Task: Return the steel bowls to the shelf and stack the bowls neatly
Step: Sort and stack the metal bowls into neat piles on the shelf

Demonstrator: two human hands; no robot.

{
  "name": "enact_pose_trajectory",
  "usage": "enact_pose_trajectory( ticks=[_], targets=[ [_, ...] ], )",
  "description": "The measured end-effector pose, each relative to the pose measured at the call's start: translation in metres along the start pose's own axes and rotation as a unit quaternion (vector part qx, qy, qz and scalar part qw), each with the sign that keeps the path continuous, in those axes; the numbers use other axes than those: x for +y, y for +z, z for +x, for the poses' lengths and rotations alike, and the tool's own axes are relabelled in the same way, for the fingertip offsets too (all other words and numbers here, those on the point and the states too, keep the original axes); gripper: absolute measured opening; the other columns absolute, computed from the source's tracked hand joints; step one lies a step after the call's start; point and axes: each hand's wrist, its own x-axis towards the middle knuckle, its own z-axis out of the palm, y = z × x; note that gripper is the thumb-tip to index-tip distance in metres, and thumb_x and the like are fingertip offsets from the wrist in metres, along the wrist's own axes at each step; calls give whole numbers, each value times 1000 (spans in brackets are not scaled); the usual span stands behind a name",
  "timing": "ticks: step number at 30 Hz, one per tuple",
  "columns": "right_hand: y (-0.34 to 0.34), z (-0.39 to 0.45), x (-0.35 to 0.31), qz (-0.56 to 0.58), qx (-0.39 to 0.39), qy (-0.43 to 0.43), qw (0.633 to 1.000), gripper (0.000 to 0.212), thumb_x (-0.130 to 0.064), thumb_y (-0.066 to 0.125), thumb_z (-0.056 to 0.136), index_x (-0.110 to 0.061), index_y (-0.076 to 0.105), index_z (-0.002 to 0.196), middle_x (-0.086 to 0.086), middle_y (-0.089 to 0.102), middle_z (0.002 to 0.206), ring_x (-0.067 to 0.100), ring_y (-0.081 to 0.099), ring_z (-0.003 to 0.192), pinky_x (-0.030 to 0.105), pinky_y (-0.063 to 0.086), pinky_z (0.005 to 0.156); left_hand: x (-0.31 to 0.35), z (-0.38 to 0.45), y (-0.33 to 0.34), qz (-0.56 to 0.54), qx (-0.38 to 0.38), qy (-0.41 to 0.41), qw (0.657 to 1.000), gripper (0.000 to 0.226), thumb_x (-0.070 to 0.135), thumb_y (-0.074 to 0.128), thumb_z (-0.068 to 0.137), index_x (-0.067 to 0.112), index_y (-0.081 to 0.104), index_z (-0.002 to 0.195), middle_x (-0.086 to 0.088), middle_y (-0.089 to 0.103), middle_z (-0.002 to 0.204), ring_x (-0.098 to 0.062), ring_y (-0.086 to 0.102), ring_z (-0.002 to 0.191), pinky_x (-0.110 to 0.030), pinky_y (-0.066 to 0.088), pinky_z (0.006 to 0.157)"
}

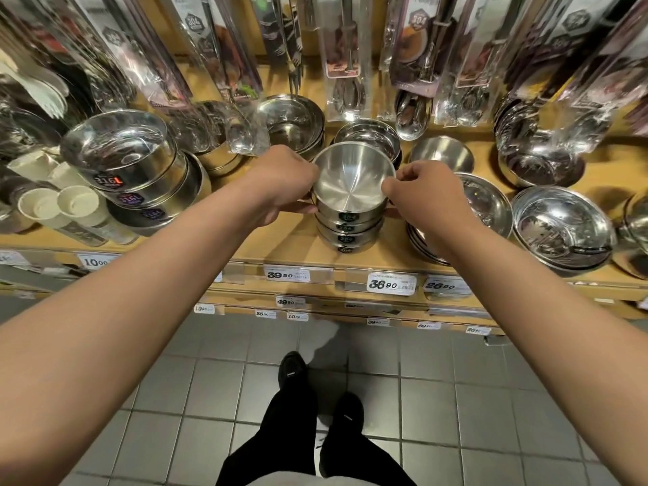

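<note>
Both hands (280, 180) gripping top bowl (352, 177)

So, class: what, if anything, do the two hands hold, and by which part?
Both hold the top steel bowl of the stack: left hand at its left rim, right hand pinching its right rim.

Bowl stack (350, 219) on shelf (291, 240) front, between left hand (280, 180) and right hand (424, 198).

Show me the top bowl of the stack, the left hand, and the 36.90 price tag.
top bowl (352, 180), head view, on its shiny inner bottom
left hand (280, 177), head view, on its back
36.90 price tag (392, 284), head view, on its printed face
</note>
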Motion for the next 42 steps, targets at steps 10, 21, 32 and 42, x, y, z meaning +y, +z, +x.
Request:
enact_pose_trajectory(
  ticks=[10, 21, 32, 42],
  targets=[
    [3, 0, 5, -2, 15, 13, 1000, 27, -11, 65, 86, 16, 64, 86, 36, 68, 91, 49, 70, 90, 58, 61, 82, 4, -3, -4, 27, 6, 35, 999, 30, 3, 55, 100, 8, 63, 72, -16, 63, 94, -26, 65, 88, -32, 65, 64],
    [2, 0, 4, -6, 5, 20, 1000, 27, -14, 63, 89, 12, 64, 81, 26, 62, 77, 39, 63, 74, 59, 60, 83, -2, 1, -5, 11, 2, 38, 999, 26, 8, 56, 100, 8, 64, 76, -14, 60, 92, -23, 61, 86, -29, 63, 63],
    [7, 2, 6, 47, -34, 75, 996, 34, -24, 59, 95, 9, 66, 101, 5, 62, 76, 17, 64, 70, 51, 64, 81, -7, 3, 1, -35, -3, 20, 999, 14, 11, 53, 101, 8, 66, 98, -14, 57, 91, -25, 57, 82, -26, 58, 58],
    [6, 5, 8, 44, -46, 71, 995, 34, -26, 60, 96, 7, 68, 95, -9, 55, 52, 2, 59, 43, 50, 65, 80, -12, 1, 0, -79, -11, 8, 997, 15, 13, 51, 103, 7, 65, 103, -15, 60, 95, -24, 59, 86, -28, 63, 64]
  ],
)
